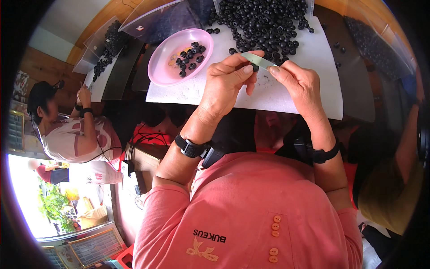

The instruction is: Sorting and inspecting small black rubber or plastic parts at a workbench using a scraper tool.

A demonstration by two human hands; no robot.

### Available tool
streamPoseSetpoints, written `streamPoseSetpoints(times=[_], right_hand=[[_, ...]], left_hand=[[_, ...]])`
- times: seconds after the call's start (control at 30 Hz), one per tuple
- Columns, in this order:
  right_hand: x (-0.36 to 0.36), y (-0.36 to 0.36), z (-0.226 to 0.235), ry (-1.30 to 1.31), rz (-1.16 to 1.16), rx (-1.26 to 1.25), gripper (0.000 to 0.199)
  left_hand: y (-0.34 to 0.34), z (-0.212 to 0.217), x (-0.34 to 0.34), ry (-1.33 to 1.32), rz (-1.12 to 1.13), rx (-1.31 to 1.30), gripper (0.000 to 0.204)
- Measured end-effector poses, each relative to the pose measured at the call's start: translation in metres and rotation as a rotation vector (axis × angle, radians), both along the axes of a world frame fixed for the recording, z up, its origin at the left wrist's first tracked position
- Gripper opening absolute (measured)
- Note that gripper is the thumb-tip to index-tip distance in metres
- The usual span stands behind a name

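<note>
My left hand [227,80] is closed in a pinch on a small round black part [255,67], partly covered by the fingers. In my right hand [299,83], thumb and fingers pinch one end of a pale green translucent strip [259,60]. The strip stretches across to my left fingers, close above the black part. Both hands are over the near part of a white board [179,95]. Just beyond them lies a large heap of similar black parts [264,27].
A pink oval dish [154,67] left of my hands holds several black parts and small pale rings. A clear plastic panel [163,22] stands behind it. At left, a person [76,130] sits by another heap of black parts [105,56]. Another person's arm [406,139] shows at right.
</note>
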State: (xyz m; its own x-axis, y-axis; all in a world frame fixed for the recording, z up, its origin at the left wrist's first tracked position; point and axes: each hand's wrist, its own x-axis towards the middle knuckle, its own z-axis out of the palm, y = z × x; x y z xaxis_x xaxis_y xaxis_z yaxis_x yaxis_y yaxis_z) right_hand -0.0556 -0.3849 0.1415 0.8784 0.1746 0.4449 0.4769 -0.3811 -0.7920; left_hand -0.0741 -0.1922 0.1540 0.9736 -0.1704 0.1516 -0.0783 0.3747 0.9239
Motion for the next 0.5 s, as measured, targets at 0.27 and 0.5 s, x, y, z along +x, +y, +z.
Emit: streamPoseSetpoints(times=[0.27,0.5], right_hand=[[0.0002,0.0012,-0.0014,-0.031,0.012,0.012,0.036],[0.001,0.0013,-0.0028,-0.061,0.029,-0.001,0.037]], left_hand=[[-0.0028,-0.0037,-0.0011,-0.036,0.047,0.004,0.027],[-0.0032,-0.0072,-0.0007,-0.061,0.062,0.001,0.026]])
